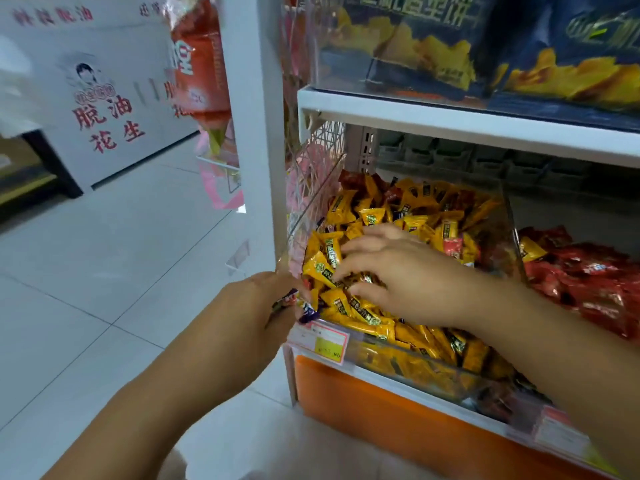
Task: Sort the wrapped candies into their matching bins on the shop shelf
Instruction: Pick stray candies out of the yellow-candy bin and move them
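Right hand (408, 278) palm-down inside clear bin (415, 363), fingers (349, 249) spread on yellow candies (367, 315), well below the upper shelf edge (450, 121). Left hand (268, 301) at the bin's front-left corner, its fingers curled round purple-wrapped candies (306, 312). Red candies (588, 282) lie past the right wall; open floor (104, 271) to the left.

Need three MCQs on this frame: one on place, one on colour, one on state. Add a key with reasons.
1. Where is the right hand?
A) on the yellow candies
B) on the upper shelf
C) on the floor

2. What colour are the neighbouring candies, right of the yellow ones?
A) green
B) red
C) white

3. What is the left hand doing?
A) lying flat, empty
B) gripping the price tag
C) holding purple-wrapped candies

Key:
1 A, its fingers are spread over the yellow heap.
2 B, that heap is all red wrappers.
3 C, wrappers poke from its curled fingers.
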Demonstrator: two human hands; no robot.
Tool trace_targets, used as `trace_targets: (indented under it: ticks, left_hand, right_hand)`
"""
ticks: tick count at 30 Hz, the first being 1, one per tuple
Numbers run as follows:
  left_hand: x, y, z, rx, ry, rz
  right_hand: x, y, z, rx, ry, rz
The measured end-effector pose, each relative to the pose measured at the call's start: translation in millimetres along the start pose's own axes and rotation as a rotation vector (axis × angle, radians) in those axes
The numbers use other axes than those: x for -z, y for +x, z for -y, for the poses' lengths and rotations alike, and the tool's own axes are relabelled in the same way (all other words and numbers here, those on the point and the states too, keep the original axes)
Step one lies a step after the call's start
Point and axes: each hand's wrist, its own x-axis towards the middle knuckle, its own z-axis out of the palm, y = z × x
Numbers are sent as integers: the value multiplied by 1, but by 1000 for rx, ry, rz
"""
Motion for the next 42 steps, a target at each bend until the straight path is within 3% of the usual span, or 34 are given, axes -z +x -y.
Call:
trace_targets:
  ticks: [4, 9, 15, 19, 24, 28, 35, 39, 42]
  left_hand:
    - [10, -8, 13, 47, -12, 59]
    - [15, -10, 17, 15, -6, 182]
    - [15, -7, 19, 10, 10, 189]
    - [15, -7, 20, 4, -10, 198]
    - [15, -8, 22, -8, -36, 203]
    - [14, -9, 23, -6, -40, 209]
    - [14, -8, 24, -17, -41, 213]
    - [15, -7, 24, -12, -52, 211]
    - [14, -6, 25, -4, -62, 207]
  right_hand:
    - [-17, 35, 18, 167, -210, 115]
    - [2, 27, -20, 37, -315, 145]
    - [23, 2, -29, -155, -323, 162]
    - [21, 19, 7, -1, -202, -20]
    - [-24, 38, 15, 11, -341, 149]
    - [-27, 35, 3, -9, -245, 129]
    - [-2, 20, -8, -184, 489, -69]
    - [-3, 32, 5, -185, 500, -173]
    - [-10, 47, 23, -61, 267, -98]
